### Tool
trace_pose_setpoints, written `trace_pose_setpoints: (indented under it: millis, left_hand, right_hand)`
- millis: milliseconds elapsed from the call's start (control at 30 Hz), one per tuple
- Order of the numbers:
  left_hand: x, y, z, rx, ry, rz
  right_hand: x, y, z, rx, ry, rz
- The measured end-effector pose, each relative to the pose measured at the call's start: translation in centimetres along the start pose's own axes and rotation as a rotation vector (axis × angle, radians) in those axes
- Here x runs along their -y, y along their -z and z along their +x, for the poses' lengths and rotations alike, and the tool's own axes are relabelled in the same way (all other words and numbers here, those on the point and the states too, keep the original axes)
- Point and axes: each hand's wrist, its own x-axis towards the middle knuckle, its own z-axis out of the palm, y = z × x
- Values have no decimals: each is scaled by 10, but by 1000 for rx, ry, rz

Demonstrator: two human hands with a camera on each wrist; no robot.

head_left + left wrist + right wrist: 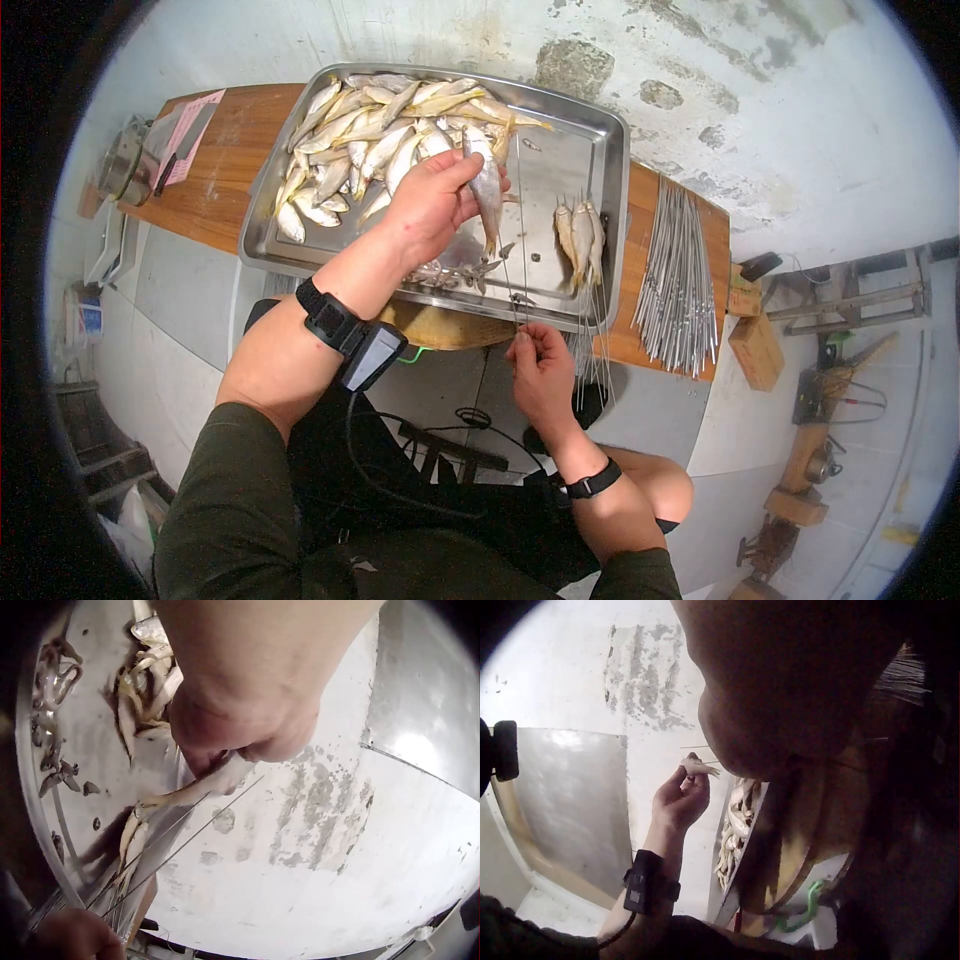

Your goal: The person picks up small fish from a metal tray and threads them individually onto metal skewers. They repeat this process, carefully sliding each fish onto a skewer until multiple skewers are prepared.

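My left hand (432, 205) grips a small silvery fish (485, 190) over the metal tray (618, 150), thumb across its upper part and tail hanging down. My right hand (545, 375), at the tray's near edge, pinches a thin metal skewer (523, 235) whose two prongs point up beside the fish. In the left wrist view the prongs run close along the fish (214, 784). A heap of whole fish (370, 130) fills the tray's left side. Several skewered fish (582, 240) lie at its right, their handles hanging over the rim.
Bare metal skewers (680, 280) lie in a pile on the wooden board right of the tray. Dark scraps (450, 272) lie along the tray's near side. A knife (185, 150) on pink paper and a metal pot (125, 165) are at left. Below the tray is a round container (440, 328).
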Motion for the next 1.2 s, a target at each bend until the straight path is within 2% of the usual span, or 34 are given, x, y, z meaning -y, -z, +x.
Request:
trace_pose_setpoints:
  millis: [233, 300, 367, 467, 533, 733, 800, 1033, 1200]
  left_hand:
    - [2, -1, -1, -13, 24, 37]
    - [3, -1, -1, 18, 43, 51]
    - [5, 1, 0, 46, 61, 65]
    - [3, 3, 3, 75, -8, 61]
    - [-3, -3, 0, -29, -44, -23]
    - [-4, 0, 3, -44, -43, 27]
    - [-4, -3, 0, -65, -33, 7]
    - [-4, -2, -2, -75, 1, 5]
    - [-4, 2, 1, -68, -13, 26]
  right_hand:
    - [-3, 3, 0, -9, -29, -24]
    - [-5, 2, 2, -13, 45, -81]
    - [-3, 1, 3, -15, 30, -65]
    - [3, 0, 2, -20, 4, -51]
    - [4, 0, 2, -20, -8, -52]
    - [-3, 0, 2, -4, -21, -18]
    - [-8, -1, 4, 3, 61, -30]
    - [-5, -5, 4, 16, 36, -85]
    - [1, -7, 3, -12, 24, -10]
